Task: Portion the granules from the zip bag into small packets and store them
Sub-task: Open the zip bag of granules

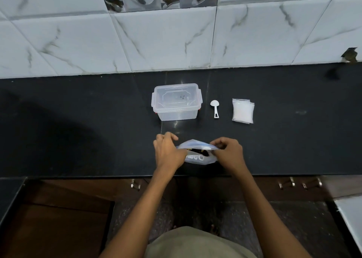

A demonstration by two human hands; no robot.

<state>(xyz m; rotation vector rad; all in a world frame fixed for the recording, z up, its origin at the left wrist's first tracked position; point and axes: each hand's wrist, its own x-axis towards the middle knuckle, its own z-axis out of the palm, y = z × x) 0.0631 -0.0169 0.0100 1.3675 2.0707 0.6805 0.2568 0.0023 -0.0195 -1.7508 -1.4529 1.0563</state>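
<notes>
Nearest the camera, two bare forearms are extended from the person's lap over the front edge of a dark countertop (pixel 78 120), and between the hands a zip bag (pixel 197 153) is held just inside that edge. The left hand (pixel 168 151) is curled around the bag's left end, and the right hand (pixel 228 152) is seen pinching the right end of the top strip between thumb and fingers; the mouth appears to be parted, with something dark visible inside, though the contents cannot be identified with certainty. The bag is judged to be soft, thin and light, likely to sag and to spill if it is gripped by its body, so hold is best taken at the stiffer zip strip, one lip in each hand, with the base left resting on the counter. The film is probably slippery, so a firm pinch near the corners would be called for. Farther back, well apart from the hands, a clear lidded container (pixel 176 101) is set, with a small white scoop (pixel 215 108) just to its right and a stack of small packets (pixel 242 111) beyond that, these appearing to hold something white. The packets look limp and light as well and would be lifted by an edge. No portioning is yet under way by this evidence.
</notes>
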